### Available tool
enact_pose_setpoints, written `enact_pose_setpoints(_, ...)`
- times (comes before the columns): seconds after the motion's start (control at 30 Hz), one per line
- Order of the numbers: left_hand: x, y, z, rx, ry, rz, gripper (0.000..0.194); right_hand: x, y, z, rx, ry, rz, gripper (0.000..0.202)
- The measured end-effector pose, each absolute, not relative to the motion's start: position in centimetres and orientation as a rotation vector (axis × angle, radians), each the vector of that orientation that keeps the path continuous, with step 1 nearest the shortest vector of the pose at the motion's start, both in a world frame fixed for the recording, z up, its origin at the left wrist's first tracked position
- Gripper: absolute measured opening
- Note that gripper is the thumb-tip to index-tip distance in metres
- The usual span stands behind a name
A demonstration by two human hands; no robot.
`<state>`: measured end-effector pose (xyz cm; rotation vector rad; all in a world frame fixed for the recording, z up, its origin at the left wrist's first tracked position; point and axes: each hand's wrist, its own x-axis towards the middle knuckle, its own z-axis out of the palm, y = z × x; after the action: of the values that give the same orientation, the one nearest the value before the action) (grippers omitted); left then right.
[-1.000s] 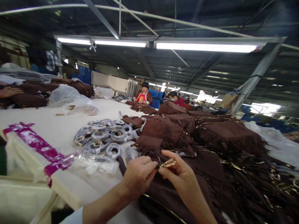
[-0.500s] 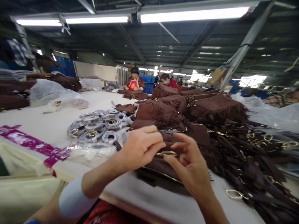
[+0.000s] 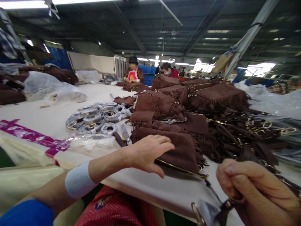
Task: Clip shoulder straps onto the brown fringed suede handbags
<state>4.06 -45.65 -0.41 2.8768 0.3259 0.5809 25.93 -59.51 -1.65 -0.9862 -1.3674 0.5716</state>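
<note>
While the right hand (image 3: 249,185) grips a strap, the left hand (image 3: 148,152) lies flat on a brown bag (image 3: 178,147).

Nearest the camera, the right hand's grip is closed around a dark brown strap (image 3: 223,207) whose metal ring (image 3: 196,213), partly wrapped in clear film, hangs off the front edge of the desk (image 3: 164,188). Just beyond, the left hand's grip is loose, fingers spread and holding nothing, palm down on the near end of the brown bag, which lies flat on the desk with a gold-coloured edge (image 3: 181,169) facing the person. Behind it sits a heap of fringed brown bags (image 3: 199,97), with a tangle of straps and gold clasps (image 3: 254,128) to the right. To the left lies a pile of coiled wrapped straps (image 3: 98,116). Far back, two other people (image 3: 133,72) sit at the desk's end.
</note>
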Motion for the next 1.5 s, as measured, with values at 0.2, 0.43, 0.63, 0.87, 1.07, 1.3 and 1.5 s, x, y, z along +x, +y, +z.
enact_pose_setpoints(0.2, 3.1, -38.5, -7.8, 2.47, 0.85, 0.441, 0.019, 25.8, -57.1, -6.6, -1.31, -1.811, 0.619, 0.016)
enact_pose_setpoints(0.43, 4.0, -36.3, -7.4, 2.215, 0.828, 0.487, 0.024, 23.4, -53.2, -9.7, -1.286, -1.975, 0.353, 0.019)
enact_pose_setpoints(0.63, 4.4, -35.1, -8.7, 1.9, 0.875, 0.611, 0.018, 21.0, -50.3, -7.9, -1.359, -1.98, 0.442, 0.021)
enact_pose_setpoints(0.87, 4.7, -34.2, -10.9, 1.396, 0.889, 0.658, 0.016, 20.2, -47.7, -10.1, -1.57, -1.975, 0.483, 0.023)
enact_pose_setpoints(1.07, 4.8, -34.2, -11.1, 1.205, 0.893, 0.649, 0.016, 18.9, -46.9, -10.3, -1.613, -1.863, 0.518, 0.025)
enact_pose_setpoints(1.3, 4.0, -34.8, -10.5, 1.041, 0.829, 0.713, 0.013, 18.5, -46.2, -9.2, -1.446, -1.669, 0.765, 0.022)
enact_pose_setpoints(1.5, 3.7, -35.4, -10.1, 1.177, 0.72, 0.841, 0.019, 19.0, -47.4, -9.6, -1.415, -1.84, 0.851, 0.022)
